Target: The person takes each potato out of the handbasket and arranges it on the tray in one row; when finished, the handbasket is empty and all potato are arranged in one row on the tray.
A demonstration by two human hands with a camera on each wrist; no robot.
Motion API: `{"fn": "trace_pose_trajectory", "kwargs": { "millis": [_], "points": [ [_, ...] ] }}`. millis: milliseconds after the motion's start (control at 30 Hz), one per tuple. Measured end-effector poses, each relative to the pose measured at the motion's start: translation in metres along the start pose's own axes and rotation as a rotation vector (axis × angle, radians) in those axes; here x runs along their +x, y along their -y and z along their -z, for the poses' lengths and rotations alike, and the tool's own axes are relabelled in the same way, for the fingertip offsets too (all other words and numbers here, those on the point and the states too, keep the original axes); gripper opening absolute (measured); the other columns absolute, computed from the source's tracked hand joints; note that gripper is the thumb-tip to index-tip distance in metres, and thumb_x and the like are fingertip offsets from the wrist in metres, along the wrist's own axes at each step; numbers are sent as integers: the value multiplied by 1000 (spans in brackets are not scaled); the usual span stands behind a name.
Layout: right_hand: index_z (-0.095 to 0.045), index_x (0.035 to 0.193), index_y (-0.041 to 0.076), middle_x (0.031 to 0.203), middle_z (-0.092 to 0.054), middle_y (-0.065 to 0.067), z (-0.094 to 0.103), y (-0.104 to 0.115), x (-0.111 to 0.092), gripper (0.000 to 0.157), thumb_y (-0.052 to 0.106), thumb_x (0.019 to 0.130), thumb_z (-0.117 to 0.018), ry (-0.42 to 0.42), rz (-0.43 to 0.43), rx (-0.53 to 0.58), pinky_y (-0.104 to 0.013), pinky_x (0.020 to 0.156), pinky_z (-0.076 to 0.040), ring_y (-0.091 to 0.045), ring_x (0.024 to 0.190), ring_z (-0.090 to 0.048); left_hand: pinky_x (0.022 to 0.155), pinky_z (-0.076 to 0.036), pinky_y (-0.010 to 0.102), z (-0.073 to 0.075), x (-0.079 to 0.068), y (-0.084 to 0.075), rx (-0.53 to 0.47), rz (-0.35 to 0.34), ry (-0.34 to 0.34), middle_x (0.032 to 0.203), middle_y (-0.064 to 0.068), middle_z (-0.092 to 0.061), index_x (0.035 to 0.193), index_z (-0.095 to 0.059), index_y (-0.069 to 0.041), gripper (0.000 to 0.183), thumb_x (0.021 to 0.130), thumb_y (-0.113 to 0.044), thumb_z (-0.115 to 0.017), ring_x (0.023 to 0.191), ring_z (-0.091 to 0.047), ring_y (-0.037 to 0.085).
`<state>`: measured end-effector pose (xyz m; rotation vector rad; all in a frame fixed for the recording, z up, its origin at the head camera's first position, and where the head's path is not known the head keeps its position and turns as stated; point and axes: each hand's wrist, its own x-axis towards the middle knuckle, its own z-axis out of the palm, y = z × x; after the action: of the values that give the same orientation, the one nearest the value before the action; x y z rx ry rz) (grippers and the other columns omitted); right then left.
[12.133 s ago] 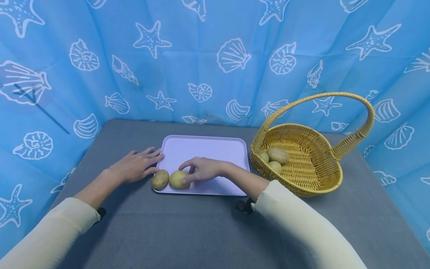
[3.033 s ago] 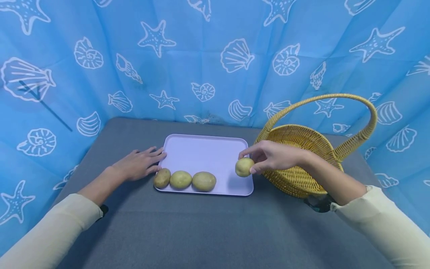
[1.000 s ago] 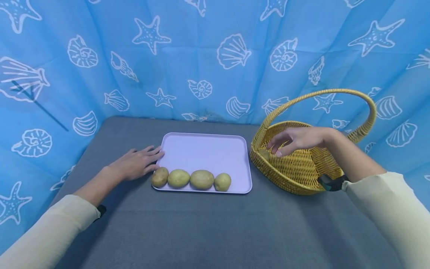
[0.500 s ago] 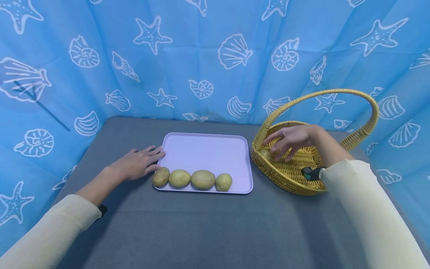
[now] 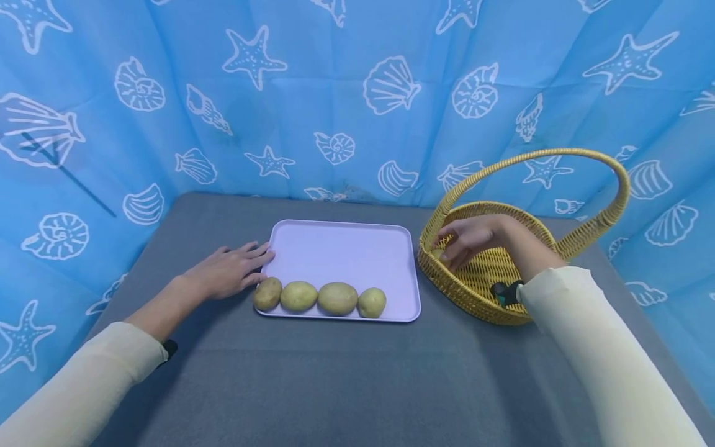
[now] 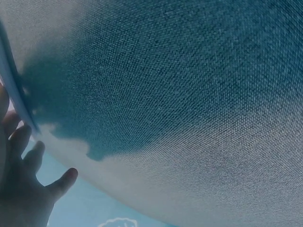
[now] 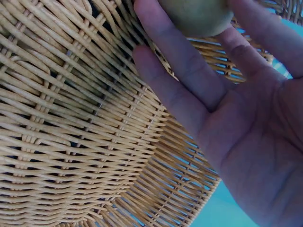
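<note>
In the head view, my right hand (image 5: pixel 472 239) reaches into the left end of a yellow wicker basket (image 5: pixel 491 316). Its thumb and fingers pinch a potato (image 7: pixel 199 16), seen at the top of the right wrist view; only a sliver shows in the head view. My left hand (image 5: pixel 226 271) lies with spread, straight fingers at the left rim of a lilac tray (image 5: pixel 341 251), fingertips on the edge. Several potatoes line the tray's front edge from the left corner: a brownish one (image 5: pixel 267 294), a yellowish one (image 5: pixel 298 297), a large oval one (image 5: pixel 337 298) and a small rounder one (image 5: pixel 372 303).
The basket's tall arched handle (image 5: pixel 558 152) rises over the right forearm. Grey cloth (image 5: pixel 335 385) covers the table. Behind it hangs a blue curtain (image 5: pixel 313 112) with white shells and starfish.
Three potatoes have joined or settled in the tray row over the earlier frames, carried from the basket. Lately my right hand has moved left and down in the basket, closing on a potato; the left stays.
</note>
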<state>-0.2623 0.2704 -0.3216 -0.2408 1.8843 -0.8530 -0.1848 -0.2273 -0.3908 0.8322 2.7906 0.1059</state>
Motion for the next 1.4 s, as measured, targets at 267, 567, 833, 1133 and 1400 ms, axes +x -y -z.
{"fn": "trace_pose_trajectory", "kwargs": {
  "millis": [267, 567, 833, 1133, 1400],
  "points": [
    [-34, 143, -10, 109, -65, -18, -2, -1, -4, 57, 7, 97, -63, -1, 64, -19, -47, 103, -48, -33, 106, -68, 107, -28, 71, -1, -1, 0, 24, -15, -11, 160, 15, -31, 154, -36, -8, 58, 106, -38, -46, 146, -27, 41],
    [-51, 138, 6, 115, -63, -19, -1, -3, -22, 46, 16, 95, -67, -33, 184, -163, -43, 99, -50, -34, 110, -64, 107, -27, 72, 0, -1, 0, 23, -8, -6, 160, 15, -30, 155, -35, -8, 58, 106, -38, -45, 146, -26, 41],
    [-58, 128, 10, 123, -60, -13, -6, 2, -47, 35, 16, 95, -66, -95, 371, -303, -45, 93, -49, -36, 118, -55, 107, -26, 72, 0, -1, -1, 21, -8, -4, 160, 15, -30, 155, -35, -9, 58, 106, -38, -45, 146, -25, 42],
    [-57, 130, 6, 121, -62, -15, -25, 14, -53, 35, 7, 96, -64, 67, 483, -315, -41, 90, -54, -37, 115, -58, 107, -26, 72, 1, -3, -1, 4, -2, 1, 160, 16, -30, 154, -35, -8, 57, 106, -38, -45, 146, -25, 42],
    [-57, 128, 6, 119, -63, -11, -51, 23, -41, 36, 12, 94, -68, 48, 484, -372, -39, 91, -54, -33, 117, -58, 107, -26, 72, 1, -2, -1, 5, 0, -2, 160, 16, -30, 155, -35, -9, 57, 106, -38, -45, 146, -25, 42]
  ]
}}
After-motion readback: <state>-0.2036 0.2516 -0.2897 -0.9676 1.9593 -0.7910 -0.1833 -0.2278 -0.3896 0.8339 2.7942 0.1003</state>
